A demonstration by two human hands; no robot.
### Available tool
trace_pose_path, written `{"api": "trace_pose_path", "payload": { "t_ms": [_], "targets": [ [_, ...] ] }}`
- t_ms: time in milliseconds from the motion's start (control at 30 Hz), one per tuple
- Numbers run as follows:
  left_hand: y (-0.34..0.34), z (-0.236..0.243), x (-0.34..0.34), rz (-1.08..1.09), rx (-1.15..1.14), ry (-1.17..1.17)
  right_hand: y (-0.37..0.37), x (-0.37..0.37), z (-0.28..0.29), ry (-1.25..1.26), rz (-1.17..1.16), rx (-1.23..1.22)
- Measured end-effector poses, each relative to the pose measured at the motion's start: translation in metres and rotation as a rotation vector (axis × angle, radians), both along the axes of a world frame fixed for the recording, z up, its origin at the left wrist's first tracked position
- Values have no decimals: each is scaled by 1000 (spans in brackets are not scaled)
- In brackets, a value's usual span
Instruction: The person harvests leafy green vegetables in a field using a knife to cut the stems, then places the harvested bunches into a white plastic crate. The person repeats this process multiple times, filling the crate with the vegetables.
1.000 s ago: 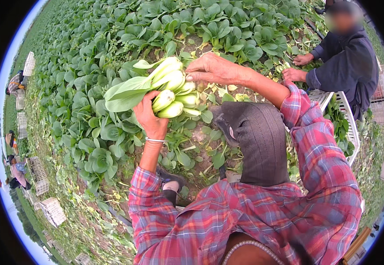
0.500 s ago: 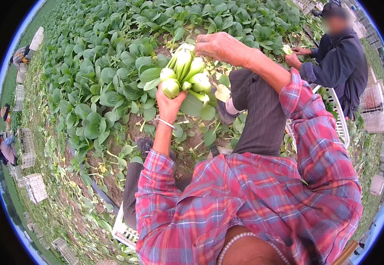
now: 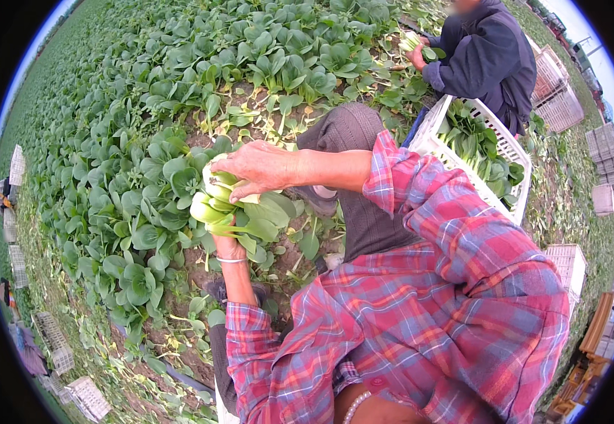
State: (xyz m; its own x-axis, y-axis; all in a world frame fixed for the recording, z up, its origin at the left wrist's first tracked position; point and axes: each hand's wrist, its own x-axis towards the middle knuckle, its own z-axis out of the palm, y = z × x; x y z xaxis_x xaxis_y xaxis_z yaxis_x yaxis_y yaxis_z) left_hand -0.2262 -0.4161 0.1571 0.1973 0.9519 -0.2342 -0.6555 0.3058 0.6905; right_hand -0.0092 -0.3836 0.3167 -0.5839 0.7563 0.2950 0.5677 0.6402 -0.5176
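A bunch of bok choy (image 3: 206, 210) with pale green stem bases is in my left hand (image 3: 229, 246), whose fingers wrap round it from below. The bases point up and to the left, and the leaves hang toward the right. Over the top of the bunch, my right hand (image 3: 259, 168) is closed on the bok choy, its fingertips partly hidden behind the stems. Both hands are just above the edge of the growing bok choy rows (image 3: 137, 184).
On my right stands a white plastic crate (image 3: 425, 138) with bok choy inside. Beyond it a co-worker in a dark jacket (image 3: 487, 53) handles bok choy. Stacked crates (image 3: 557, 102) stand farther right. Cut leaves litter the soil near my feet.
My view has turned to the right, bringing the filled crate into sight. My right hand has come from beside the bunch down onto it; the left still holds it.
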Motion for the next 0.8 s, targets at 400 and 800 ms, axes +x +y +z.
{"api": "trace_pose_path", "payload": {
  "t_ms": [400, 800],
  "targets": [
    [-5, -23, -23, 0, -135, 115, 28, -21, -3, 186, 114, 113],
    [-14, -3, -17, -70, -65, -98, 37, -6, 16, 67, -239, 466]
  ]
}}
